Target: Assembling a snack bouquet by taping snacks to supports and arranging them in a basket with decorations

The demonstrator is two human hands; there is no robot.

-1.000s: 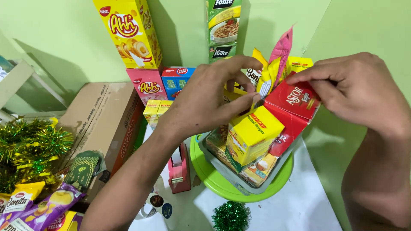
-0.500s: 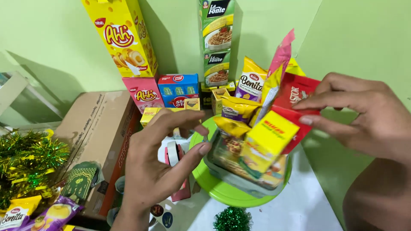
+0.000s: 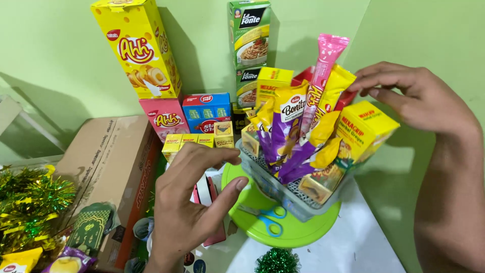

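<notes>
A clear grey basket [image 3: 283, 194] packed with snack packets stands on a round green plate [image 3: 303, 235]. Purple and yellow sachets [image 3: 290, 131], a tall pink stick packet [image 3: 323, 71] and a yellow box [image 3: 364, 129] fill it. My right hand [image 3: 419, 98] reaches in from the right, its fingertips pinched on a red box [image 3: 348, 99] at the basket's back. My left hand [image 3: 194, 202] hovers left of the basket, fingers spread and empty, just in front of a red tape dispenser [image 3: 214, 194].
Blue-handled scissors [image 3: 268, 222] lie on the plate. A tall yellow snack box [image 3: 136, 48], green pasta boxes [image 3: 250, 35], pink [image 3: 166, 121] and blue [image 3: 204, 108] boxes line the wall. A cardboard box [image 3: 108, 162], gold-green tinsel [image 3: 30, 199] and a tinsel ball [image 3: 277, 262] lie nearby.
My left hand has pulled back from the packets to the lower left and is empty. The basket's packets now face me more. My right hand stays at the red box.
</notes>
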